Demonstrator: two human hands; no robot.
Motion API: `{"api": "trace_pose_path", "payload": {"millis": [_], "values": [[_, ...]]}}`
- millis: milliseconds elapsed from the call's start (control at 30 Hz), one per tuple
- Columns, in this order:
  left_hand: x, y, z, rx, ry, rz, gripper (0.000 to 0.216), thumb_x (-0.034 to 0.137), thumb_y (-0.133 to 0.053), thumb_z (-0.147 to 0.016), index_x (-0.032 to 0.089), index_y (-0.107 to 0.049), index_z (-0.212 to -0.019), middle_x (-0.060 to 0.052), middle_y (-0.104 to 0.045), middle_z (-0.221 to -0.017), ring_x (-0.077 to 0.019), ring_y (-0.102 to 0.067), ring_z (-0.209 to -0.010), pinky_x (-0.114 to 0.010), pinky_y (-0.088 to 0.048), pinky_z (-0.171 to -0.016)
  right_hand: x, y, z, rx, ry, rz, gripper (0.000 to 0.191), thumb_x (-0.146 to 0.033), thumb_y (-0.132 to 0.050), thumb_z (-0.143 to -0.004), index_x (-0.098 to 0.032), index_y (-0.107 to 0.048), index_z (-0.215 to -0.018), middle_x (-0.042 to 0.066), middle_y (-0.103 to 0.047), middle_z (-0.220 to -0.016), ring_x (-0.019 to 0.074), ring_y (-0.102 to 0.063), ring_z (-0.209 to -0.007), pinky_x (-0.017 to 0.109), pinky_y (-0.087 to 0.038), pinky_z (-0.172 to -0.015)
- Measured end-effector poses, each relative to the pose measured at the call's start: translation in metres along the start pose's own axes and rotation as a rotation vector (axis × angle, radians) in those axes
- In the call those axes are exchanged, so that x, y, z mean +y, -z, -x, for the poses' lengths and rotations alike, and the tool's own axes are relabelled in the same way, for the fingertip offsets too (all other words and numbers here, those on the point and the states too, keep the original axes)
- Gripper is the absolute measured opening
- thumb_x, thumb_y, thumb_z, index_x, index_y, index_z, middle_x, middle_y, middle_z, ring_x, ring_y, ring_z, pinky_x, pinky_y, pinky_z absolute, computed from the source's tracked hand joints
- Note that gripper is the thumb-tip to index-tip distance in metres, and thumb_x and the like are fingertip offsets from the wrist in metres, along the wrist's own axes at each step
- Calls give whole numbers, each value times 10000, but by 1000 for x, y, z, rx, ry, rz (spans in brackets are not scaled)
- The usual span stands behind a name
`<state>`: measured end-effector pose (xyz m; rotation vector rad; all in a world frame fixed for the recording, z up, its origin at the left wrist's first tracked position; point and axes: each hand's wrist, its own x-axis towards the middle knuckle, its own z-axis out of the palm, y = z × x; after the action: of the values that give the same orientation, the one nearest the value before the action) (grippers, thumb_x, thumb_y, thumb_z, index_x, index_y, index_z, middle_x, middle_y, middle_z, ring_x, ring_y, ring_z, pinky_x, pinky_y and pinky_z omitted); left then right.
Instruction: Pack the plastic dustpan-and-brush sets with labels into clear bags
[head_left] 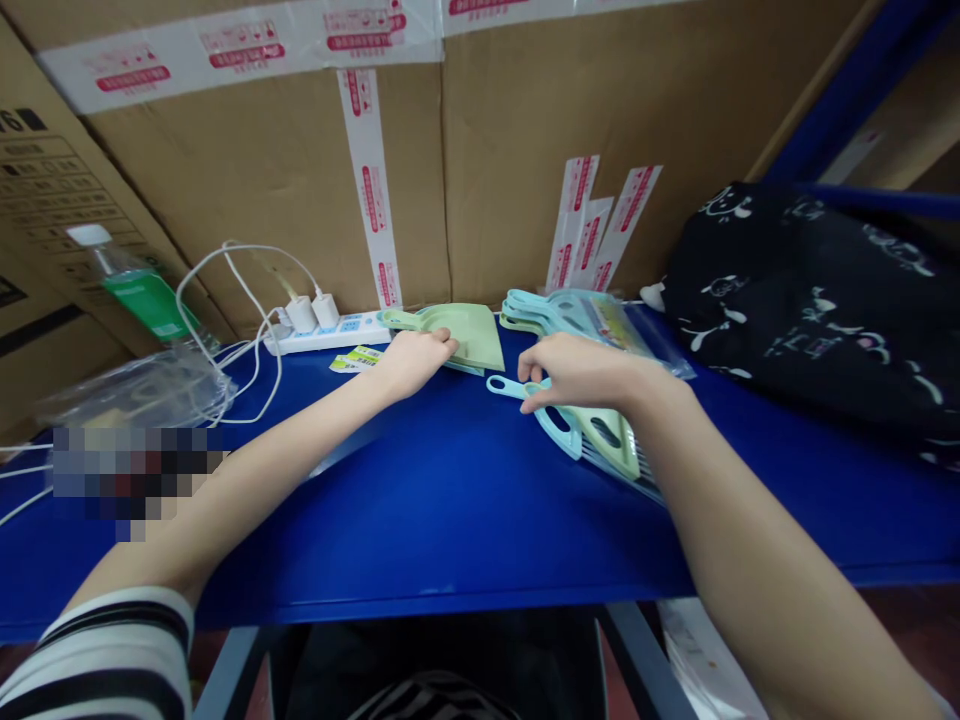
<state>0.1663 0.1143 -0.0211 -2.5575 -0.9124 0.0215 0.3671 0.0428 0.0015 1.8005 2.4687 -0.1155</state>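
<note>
Start with what holds things here: a clear plastic sleeve [637, 335] lies on the blue shelf [450, 520] just past the right hand, and a stack of pale blue and green scoops [551, 310] sits in or on it; which one I cannot tell. Far off to the left of the left hand, a crumpled clear bag [142, 385] lies flat, its contents too blurred to make out, and a clear bottle with a green label [139, 290] leans against the cardboard boxes [600, 110].

Now the hands. Both arms reach straight forward over the shelf, bare forearms, a striped sleeve at the left elbow. The left hand [412, 360] lies palm down, fingers curled onto the near edge of a green dustpan [461, 335], pressing on it rather than closing around it. The right hand [577, 375] is palm down too, thumb and fingers pinched narrow on the handle of a pale blue scoop [559, 420], which lies under the palm and runs back beside the wrist, its slotted green-and-blue body flat on the shelf.

The dustpan is flat, light green, its handle pointing left toward a white power strip [330, 330] with two chargers plugged in. A black printed bag [817, 310] lies well to the right of the right hand.
</note>
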Motion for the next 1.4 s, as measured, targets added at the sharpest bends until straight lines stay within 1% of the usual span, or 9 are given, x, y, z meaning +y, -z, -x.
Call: {"api": "trace_pose_path", "payload": {"millis": [233,400,533,700,867,1067,1167,1267,1400], "values": [[-3,2,11,34,-9,-51,268,3,-450,-875,105,-655,-1014,-118,-666,-894,-220,-668,-716,-290,-427,-538,-5,4,2,-43,-17,26,186,-223,-663,-729,-174,-717,-900,72,-715,-805,216,-657,-748,286,-451,-593],[-6,7,33,57,-38,-107,244,13,-459,-867,110,-653,-979,-107,-663,-867,-221,-656,-661,-300,-432,-506,-6,3,1,-10,-11,50,227,-194,-580,-783,-166,-715,-963,103,-731,-919,240,-671,-822,304,-468,-649],[-7,11,62,81,-61,-149,211,27,-475,-861,136,-648,-915,-81,-656,-830,-217,-655,-659,-301,-451,-519,-8,1,-1,13,24,55,250,-189,-544,-829,-139,-703,-1016,125,-729,-989,244,-678,-868,302,-485,-677],[-3,11,106,258,-162,-237,235,10,-448,-856,167,-621,-852,-29,-648,-782,-161,-635,-616,-267,-471,-535,-18,-2,-5,54,87,83,245,-185,-546,-858,-126,-690,-1047,148,-714,-1058,274,-672,-952,321,-495,-727],[1,12,136,365,-196,-241,290,-22,-391,-847,168,-610,-865,-22,-669,-812,-138,-620,-581,-262,-476,-526,-35,-9,-6,95,157,111,193,-116,-548,-868,-95,-676,-1011,163,-699,-1040,261,-679,-916,318,-491,-717],[2,9,147,410,-207,-162,288,-1,-367,-866,192,-574,-810,0,-641,-761,-127,-582,-541,-262,-447,-513,-52,-14,-4,132,235,130,189,-71,-532,-883,-106,-672,-1005,146,-697,-1036,245,-683,-904,316,-502,-711],[6,10,149,412,-219,-126,298,-4,-353,-880,193,-554,-780,11,-611,-720,-124,-560,-522,-261,-426,-495,-57,-17,-5,147,281,122,184,-95,-543,-896,-118,-673,-1024,131,-697,-1038,241,-680,-923,314,-510,-729],[9,14,151,363,-245,-106,279,6,-373,-893,193,-540,-770,24,-589,-698,-118,-551,-524,-253,-415,-493,-60,-22,-7,231,327,100,172,-118,-557,-899,-125,-684,-1015,129,-699,-1034,237,-683,-905,312,-520,-719],[15,16,153,347,-258,-69,234,30,-406,-898,192,-525,-777,27,-595,-706,-124,-563,-529,-260,-421,-490,-62,-32,-11,383,394,56,216,-66,-535,-883,-138,-693,-1012,120,-707,-1009,221,-683,-872,307,-537,-704]]}}
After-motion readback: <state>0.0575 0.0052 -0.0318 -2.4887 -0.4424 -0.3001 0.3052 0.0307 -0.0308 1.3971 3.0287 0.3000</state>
